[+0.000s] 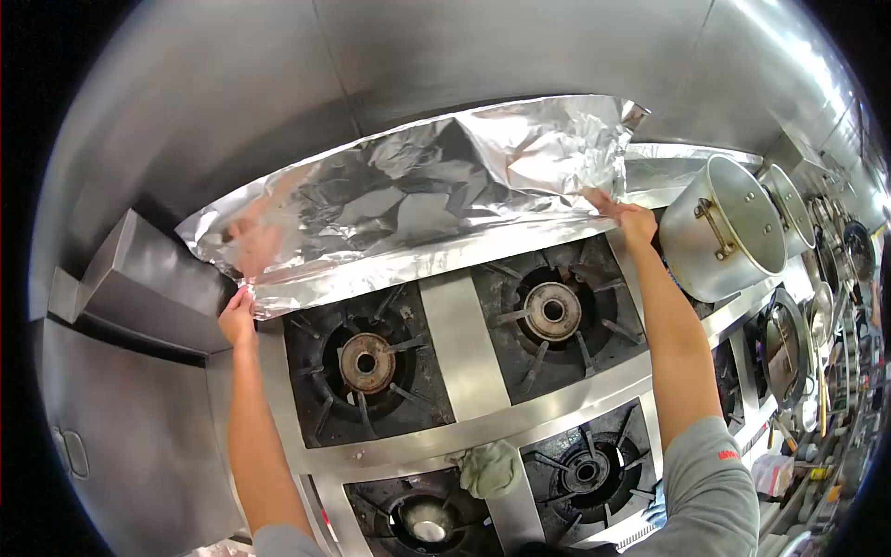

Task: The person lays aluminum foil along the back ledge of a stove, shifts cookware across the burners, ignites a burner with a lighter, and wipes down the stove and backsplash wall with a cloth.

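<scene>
A long sheet of aluminium foil [418, 186] stretches across the back of the stove, its surface creased and shiny. My left hand [238, 316] pinches its near left corner between thumb and fingers. At the other end, my right hand [631, 220] is closed on the near right edge. The foil's front edge runs just behind two gas burners, the left burner [368, 363] and the right burner [553, 312]. Its far edge reaches up against the steel back wall [278, 102].
A large aluminium stockpot [691, 232] stands right of my right hand, with another pot [789, 212] behind it. A crumpled green cloth [489, 469] lies between the front burners. A metal bowl [427, 520] sits on the front left burner. A steel box [139, 278] stands at left.
</scene>
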Available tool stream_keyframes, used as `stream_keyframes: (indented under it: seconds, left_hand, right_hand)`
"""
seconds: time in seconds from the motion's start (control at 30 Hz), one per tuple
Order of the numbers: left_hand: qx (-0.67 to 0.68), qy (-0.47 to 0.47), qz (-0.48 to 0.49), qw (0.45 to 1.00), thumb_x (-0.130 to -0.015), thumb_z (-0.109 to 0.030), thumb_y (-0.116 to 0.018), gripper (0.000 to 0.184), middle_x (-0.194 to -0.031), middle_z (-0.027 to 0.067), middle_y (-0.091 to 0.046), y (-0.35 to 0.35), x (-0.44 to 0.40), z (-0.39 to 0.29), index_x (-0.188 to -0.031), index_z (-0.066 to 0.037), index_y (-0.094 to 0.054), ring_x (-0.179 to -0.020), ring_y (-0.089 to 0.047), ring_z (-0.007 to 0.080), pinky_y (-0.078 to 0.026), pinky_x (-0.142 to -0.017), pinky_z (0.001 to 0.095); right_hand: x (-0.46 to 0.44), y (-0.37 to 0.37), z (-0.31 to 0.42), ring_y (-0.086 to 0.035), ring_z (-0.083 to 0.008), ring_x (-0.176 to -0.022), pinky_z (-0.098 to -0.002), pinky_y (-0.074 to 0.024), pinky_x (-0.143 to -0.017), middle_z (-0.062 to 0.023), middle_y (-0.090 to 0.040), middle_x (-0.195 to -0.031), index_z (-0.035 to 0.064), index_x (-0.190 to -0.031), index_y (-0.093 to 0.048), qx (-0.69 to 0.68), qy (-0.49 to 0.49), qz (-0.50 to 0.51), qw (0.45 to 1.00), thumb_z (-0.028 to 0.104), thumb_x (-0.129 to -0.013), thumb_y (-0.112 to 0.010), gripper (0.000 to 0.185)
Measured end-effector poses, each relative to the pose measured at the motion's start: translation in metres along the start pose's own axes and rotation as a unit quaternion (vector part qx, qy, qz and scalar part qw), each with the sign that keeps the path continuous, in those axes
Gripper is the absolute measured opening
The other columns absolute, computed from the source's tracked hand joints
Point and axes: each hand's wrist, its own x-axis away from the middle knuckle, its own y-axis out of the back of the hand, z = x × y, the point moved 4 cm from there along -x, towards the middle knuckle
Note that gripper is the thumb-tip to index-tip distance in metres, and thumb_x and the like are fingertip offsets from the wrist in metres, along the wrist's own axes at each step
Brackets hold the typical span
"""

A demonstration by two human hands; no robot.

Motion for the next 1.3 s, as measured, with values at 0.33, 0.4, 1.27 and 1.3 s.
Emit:
stream_keyframes:
  seconds: [0.33, 0.4, 1.27, 1.3]
  left_hand:
    - [-0.191, -0.048, -0.058, 0.979, -0.084, -0.017, -0.068, 0.021, -0.092, 0.0057, -0.073, -0.015, -0.018, 0.036, -0.103, -0.012, -0.073, -0.077, -0.065, 0.0118, -0.050, -0.071, 0.0279]
    - [-0.216, -0.064, -0.095, 0.970, -0.082, -0.021, -0.070, 0.021, -0.090, 0.0055, -0.073, -0.016, -0.021, 0.040, -0.100, -0.012, -0.074, -0.075, -0.065, 0.0132, -0.050, -0.071, 0.0284]
    - [-0.421, -0.215, -0.144, 0.870, -0.078, -0.038, -0.070, 0.030, -0.075, 0.0173, -0.067, -0.040, 0.027, -0.012, -0.093, -0.013, -0.074, -0.070, -0.065, 0.0331, -0.050, -0.069, 0.0415]
    - [-0.417, -0.218, -0.141, 0.871, -0.078, -0.038, -0.070, 0.030, -0.075, 0.0173, -0.067, -0.040, 0.027, -0.011, -0.093, -0.013, -0.074, -0.070, -0.065, 0.0331, -0.050, -0.069, 0.0415]
  right_hand:
    - [-0.003, -0.010, 0.025, -0.069, -0.0210, -0.073, -0.0317, -0.0525, -0.071, -0.0080, -0.071, -0.074, 0.0135, -0.072, -0.075, 0.020, 0.015, 0.034, 0.999, 0.025, -0.073, -0.068, 0.014]
    - [0.001, -0.015, 0.027, -0.069, -0.0199, -0.070, -0.0309, -0.0523, -0.070, -0.0080, -0.071, -0.072, 0.0123, -0.072, -0.075, -0.012, 0.004, 0.053, 0.999, 0.026, -0.074, -0.069, 0.015]
    - [0.010, -0.022, 0.046, -0.056, -0.0333, -0.104, -0.0439, -0.0475, -0.087, -0.0023, -0.069, -0.101, 0.0305, -0.088, -0.075, 0.230, 0.013, 0.033, 0.973, 0.038, -0.080, -0.066, 0.014]
    - [0.009, -0.024, 0.044, -0.056, -0.0333, -0.104, -0.0439, -0.0475, -0.087, -0.0023, -0.069, -0.101, 0.0305, -0.088, -0.075, 0.230, 0.010, 0.028, 0.973, 0.038, -0.080, -0.066, 0.014]
